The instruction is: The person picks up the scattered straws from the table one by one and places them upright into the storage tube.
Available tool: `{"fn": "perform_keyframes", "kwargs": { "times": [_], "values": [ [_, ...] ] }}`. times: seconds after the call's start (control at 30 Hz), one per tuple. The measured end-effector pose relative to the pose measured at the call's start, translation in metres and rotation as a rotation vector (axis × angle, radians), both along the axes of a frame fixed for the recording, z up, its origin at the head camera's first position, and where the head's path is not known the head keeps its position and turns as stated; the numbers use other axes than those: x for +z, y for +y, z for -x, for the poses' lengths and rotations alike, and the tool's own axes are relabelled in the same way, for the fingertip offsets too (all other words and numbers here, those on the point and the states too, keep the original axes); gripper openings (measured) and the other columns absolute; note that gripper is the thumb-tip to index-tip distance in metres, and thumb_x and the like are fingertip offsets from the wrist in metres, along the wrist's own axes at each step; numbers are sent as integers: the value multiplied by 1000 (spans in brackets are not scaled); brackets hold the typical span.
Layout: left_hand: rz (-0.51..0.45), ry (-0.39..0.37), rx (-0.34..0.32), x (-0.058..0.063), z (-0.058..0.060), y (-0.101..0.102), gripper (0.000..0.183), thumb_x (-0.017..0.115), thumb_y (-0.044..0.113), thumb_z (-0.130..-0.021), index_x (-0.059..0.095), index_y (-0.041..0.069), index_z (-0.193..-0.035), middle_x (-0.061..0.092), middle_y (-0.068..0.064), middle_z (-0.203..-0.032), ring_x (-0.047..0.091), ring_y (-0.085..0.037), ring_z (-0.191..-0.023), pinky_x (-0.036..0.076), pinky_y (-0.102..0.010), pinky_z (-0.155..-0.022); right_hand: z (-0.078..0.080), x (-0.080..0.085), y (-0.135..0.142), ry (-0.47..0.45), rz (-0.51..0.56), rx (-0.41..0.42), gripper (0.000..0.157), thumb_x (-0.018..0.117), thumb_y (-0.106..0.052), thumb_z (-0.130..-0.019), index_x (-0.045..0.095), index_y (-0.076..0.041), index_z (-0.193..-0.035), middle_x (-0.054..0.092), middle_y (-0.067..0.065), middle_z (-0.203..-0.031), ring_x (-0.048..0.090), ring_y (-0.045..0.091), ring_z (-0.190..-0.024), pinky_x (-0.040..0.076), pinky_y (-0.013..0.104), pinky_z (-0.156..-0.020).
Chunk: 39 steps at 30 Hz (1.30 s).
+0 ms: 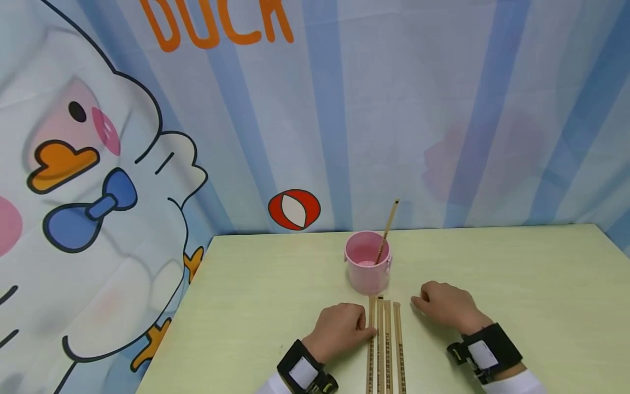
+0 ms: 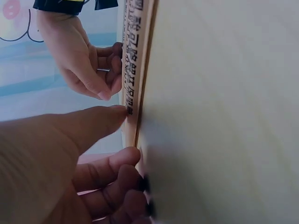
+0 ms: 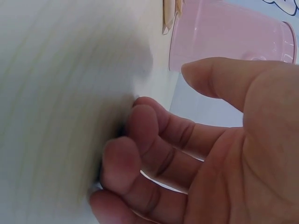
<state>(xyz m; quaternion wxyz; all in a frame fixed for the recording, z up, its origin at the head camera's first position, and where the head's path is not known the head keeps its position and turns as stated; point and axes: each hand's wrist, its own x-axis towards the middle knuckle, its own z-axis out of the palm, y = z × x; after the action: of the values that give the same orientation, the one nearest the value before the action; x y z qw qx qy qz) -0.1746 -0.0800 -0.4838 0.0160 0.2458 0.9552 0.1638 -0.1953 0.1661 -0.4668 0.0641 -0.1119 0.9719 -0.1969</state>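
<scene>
Several slim wrapped straws (image 1: 388, 339) in tan paper with printed characters lie side by side on the table, pointing away from me. My left hand (image 1: 339, 328) is at the leftmost straw (image 1: 371, 355), thumb on its face and curled index finger at its edge. In the left wrist view that straw (image 2: 135, 60) runs past the thumb tip. My right hand (image 1: 448, 305) rests on the table to the right of the row, fingers loosely curled and holding nothing. Just beyond the straws stands a pink bucket (image 1: 368, 279), with one straw (image 1: 390, 224) leaning up out of it.
The pale wooden table (image 1: 275, 279) ends at a blue-striped cloth backdrop (image 1: 394, 109) with a large duck print on the left. Each wrist wears a black band with a camera; the right band (image 1: 492, 353) sits low at the right.
</scene>
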Motion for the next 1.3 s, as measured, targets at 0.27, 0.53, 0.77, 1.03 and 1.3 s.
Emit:
{"fn": "perform_keyframes", "kwargs": {
  "times": [0.27, 0.53, 0.77, 1.03, 1.3],
  "values": [
    [43, 18, 1, 7, -4, 0, 35, 64, 39, -78, 45, 21, -54, 40, 13, -51, 40, -4, -47, 30, -25, -42, 1, 0, -1, -14, -6, -13, 30, 55, -33, -88, 49, -13, -66, 42, -2, -56, 41, 13, -52, 30, 30, -49],
    [64, -18, 12, 9, -2, -4, 31, 64, 31, -74, 47, 22, -50, 40, 13, -47, 39, -4, -44, 30, -26, -40, 1, 1, -1, -7, -9, -13, 30, 55, -33, -88, 49, -13, -67, 42, -2, -57, 42, 13, -52, 30, 30, -49],
    [43, -42, 15, 12, -2, -8, 32, 65, 28, -73, 47, 22, -48, 37, 14, -45, 39, -5, -44, 29, -26, -40, -1, 3, -1, -12, -4, -14, 30, 55, -33, -88, 49, -13, -67, 42, -1, -57, 41, 13, -52, 30, 30, -49],
    [-10, -68, 21, 18, 0, -16, 34, 62, 22, -75, 46, 20, -45, 32, 15, -42, 37, -4, -43, 28, -25, -40, -1, 1, -2, -19, -6, -13, 30, 55, -34, -89, 49, -12, -68, 43, -1, -58, 42, 14, -52, 30, 30, -50],
    [-54, -86, 66, 29, 9, -29, 31, 61, 22, -80, 50, 21, -51, 37, 14, -45, 40, -4, -45, 30, -24, -43, 0, 2, -1, -24, -11, -16, 30, 55, -35, -89, 50, -13, -69, 43, -1, -58, 42, 14, -53, 30, 30, -50]
  ]
}}
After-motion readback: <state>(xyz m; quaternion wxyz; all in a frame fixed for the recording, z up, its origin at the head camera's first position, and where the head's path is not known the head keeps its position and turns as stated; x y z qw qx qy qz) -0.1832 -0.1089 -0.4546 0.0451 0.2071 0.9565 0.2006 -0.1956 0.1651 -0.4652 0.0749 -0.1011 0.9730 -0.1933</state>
